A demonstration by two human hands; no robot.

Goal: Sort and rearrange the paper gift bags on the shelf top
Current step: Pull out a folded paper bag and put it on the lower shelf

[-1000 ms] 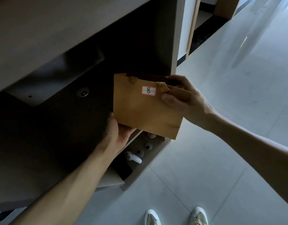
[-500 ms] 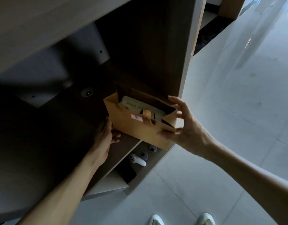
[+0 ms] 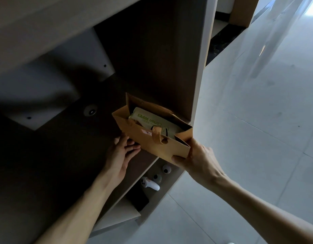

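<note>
Dim light inside the shelf (image 3: 152,59); its back and left reaches fall into shadow and detail there is hard to read. The paper bag (image 3: 152,138) stands open-topped on the dark shelf board, at the board's front right corner beside the upright side panel. Small sticker (image 3: 146,132) on the bag's near face, its mark too small and tilted to read. Inside the bag, a pale pack of wipes (image 3: 148,120), partly covered by the bag's rim and the ribbon handle (image 3: 158,136); only part of its print shows. Below the bag, on a lower shelf level, a white controller (image 3: 149,184) and two small round objects (image 3: 161,173), unclear what they are. Right hand (image 3: 198,159) closed on the bag's near right corner, thumb under the bottom edge, fingers hidden behind the side. Left hand (image 3: 122,152) loosely open, fingertips touching the bag's lower left corner, palm on the board. Forearms cut off by the bottom edge.
</note>
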